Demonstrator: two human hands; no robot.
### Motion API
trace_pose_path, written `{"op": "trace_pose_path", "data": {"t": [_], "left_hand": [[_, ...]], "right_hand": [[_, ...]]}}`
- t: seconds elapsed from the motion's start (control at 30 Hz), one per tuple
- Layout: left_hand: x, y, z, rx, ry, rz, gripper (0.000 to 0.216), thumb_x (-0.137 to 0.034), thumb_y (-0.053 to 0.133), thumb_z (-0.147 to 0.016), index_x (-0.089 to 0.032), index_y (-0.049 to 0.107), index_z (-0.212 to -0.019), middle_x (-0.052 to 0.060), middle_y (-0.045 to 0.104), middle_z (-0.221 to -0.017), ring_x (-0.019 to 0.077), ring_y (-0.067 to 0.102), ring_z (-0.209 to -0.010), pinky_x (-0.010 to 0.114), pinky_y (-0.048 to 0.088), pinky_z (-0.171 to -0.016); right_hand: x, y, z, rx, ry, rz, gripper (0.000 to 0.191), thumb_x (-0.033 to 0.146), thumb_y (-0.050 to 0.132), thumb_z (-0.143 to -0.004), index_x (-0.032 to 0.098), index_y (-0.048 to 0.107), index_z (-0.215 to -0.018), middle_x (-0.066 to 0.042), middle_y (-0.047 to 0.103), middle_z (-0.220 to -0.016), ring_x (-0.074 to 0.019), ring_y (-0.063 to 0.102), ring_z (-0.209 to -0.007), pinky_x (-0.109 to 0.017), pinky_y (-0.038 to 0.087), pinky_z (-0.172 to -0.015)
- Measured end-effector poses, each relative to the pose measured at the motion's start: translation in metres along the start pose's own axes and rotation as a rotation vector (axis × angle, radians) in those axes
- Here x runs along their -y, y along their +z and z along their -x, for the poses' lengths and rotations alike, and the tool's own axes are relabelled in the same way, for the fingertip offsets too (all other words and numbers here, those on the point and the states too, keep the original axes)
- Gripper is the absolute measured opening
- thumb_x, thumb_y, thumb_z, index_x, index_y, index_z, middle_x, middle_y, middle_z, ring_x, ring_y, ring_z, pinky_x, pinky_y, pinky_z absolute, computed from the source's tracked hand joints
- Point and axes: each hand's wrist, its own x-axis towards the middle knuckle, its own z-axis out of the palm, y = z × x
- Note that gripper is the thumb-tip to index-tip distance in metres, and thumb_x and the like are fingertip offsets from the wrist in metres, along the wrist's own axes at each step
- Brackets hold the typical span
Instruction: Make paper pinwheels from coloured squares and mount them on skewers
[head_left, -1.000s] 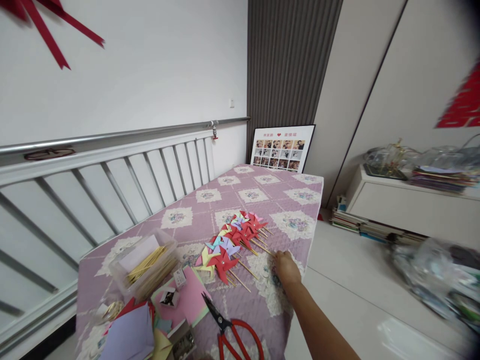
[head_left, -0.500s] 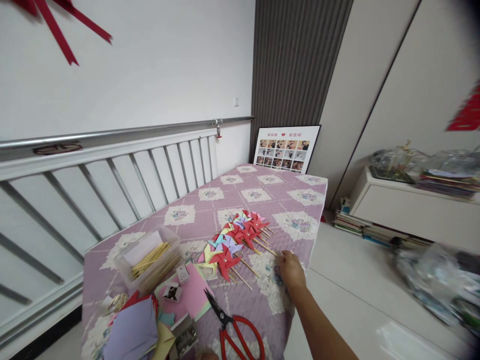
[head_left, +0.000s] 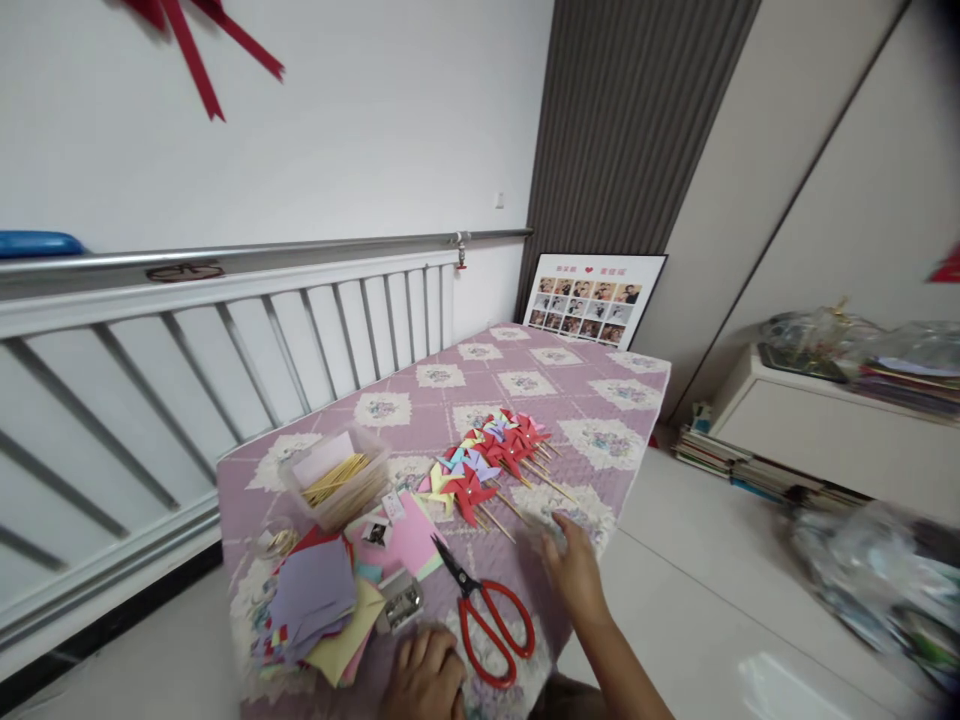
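My right hand (head_left: 574, 570) hovers with spread fingers over the purple quilted cloth (head_left: 525, 385), near its right edge, just below the sticks of a row of paper pinwheels (head_left: 487, 455). It holds nothing. My left hand (head_left: 426, 676) rests at the near edge of the cloth, fingers lying flat, beside the red-handled scissors (head_left: 487, 615). A stack of coloured paper squares (head_left: 315, 610) lies to its left.
A clear plastic box of wooden sticks (head_left: 337, 485) stands left of the pinwheels, with pink paper (head_left: 409, 540) and small items in front. A white railing (head_left: 225, 340) runs along the left. A framed photo collage (head_left: 592, 300) leans at the far end. A low cabinet (head_left: 832, 430) stands right.
My right hand has let go of the pinwheel sticks and pulled back toward me, fingers open. My left hand has come into view at the near edge. The camera has shifted back and left.
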Motion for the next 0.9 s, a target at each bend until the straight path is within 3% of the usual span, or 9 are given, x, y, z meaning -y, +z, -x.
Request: {"op": "trace_pose_path", "data": {"t": [0.17,0.23,0.3,0.37,0.57,0.9], "left_hand": [[-0.008,-0.025,0.007,0.05,-0.013,0.057,0.024,-0.022,0.052,-0.081,-0.027,0.063,-0.102,0.001,0.059,-0.121,0.0215,0.045,-0.118,0.038,0.029,-0.105],[-0.007,-0.024,0.009,0.064,-0.01,0.057,0.036,-0.028,0.049,-0.085,-0.026,0.057,-0.121,0.004,0.056,-0.129,0.0236,0.041,-0.123,0.042,0.024,-0.109],[-0.005,-0.019,0.01,0.083,-0.038,0.065,0.051,-0.032,0.043,-0.089,-0.021,0.043,-0.139,0.01,0.05,-0.138,0.0257,0.037,-0.128,0.045,0.022,-0.111],[-0.003,-0.015,0.01,0.072,-0.07,0.071,0.05,-0.031,0.036,-0.092,-0.019,0.04,-0.141,0.01,0.05,-0.139,0.0254,0.038,-0.128,0.045,0.022,-0.112],[0.0,-0.023,0.011,0.05,-0.011,0.039,0.043,-0.031,0.037,-0.092,-0.021,0.051,-0.131,0.009,0.057,-0.125,0.0253,0.045,-0.118,0.044,0.029,-0.109],[0.013,-0.034,0.02,-0.028,0.044,0.185,0.04,-0.021,0.046,-0.084,-0.019,0.058,-0.122,0.01,0.063,-0.118,0.024,0.05,-0.113,0.04,0.037,-0.105]], "right_hand": [[0.076,0.027,0.089,0.199,-0.105,-0.161,0.026,0.033,0.051,-0.085,0.019,0.065,-0.102,-0.009,0.072,-0.096,-0.023,0.068,-0.088,-0.036,0.056,-0.08],[0.1,0.037,0.121,0.292,-0.098,-0.274,0.024,0.032,0.049,-0.088,0.02,0.065,-0.102,-0.008,0.073,-0.094,-0.0217,0.069,-0.087,-0.033,0.056,-0.079],[0.115,0.045,0.146,0.328,-0.068,-0.351,0.022,0.031,0.05,-0.089,0.02,0.065,-0.098,-0.007,0.073,-0.091,-0.0214,0.07,-0.084,-0.032,0.057,-0.077],[0.12,0.051,0.161,0.303,-0.066,-0.344,0.021,0.031,0.049,-0.09,0.02,0.065,-0.095,-0.007,0.073,-0.09,-0.0217,0.069,-0.084,-0.033,0.057,-0.078],[0.113,0.057,0.169,0.267,-0.129,-0.281,0.026,0.032,0.044,-0.09,0.02,0.068,-0.089,-0.01,0.07,-0.095,-0.0249,0.064,-0.094,-0.042,0.052,-0.088],[0.117,0.066,0.167,0.292,-0.173,-0.182,0.031,0.039,0.041,-0.092,0.02,0.065,-0.087,-0.01,0.069,-0.088,-0.0254,0.064,-0.086,-0.043,0.053,-0.082]]}}
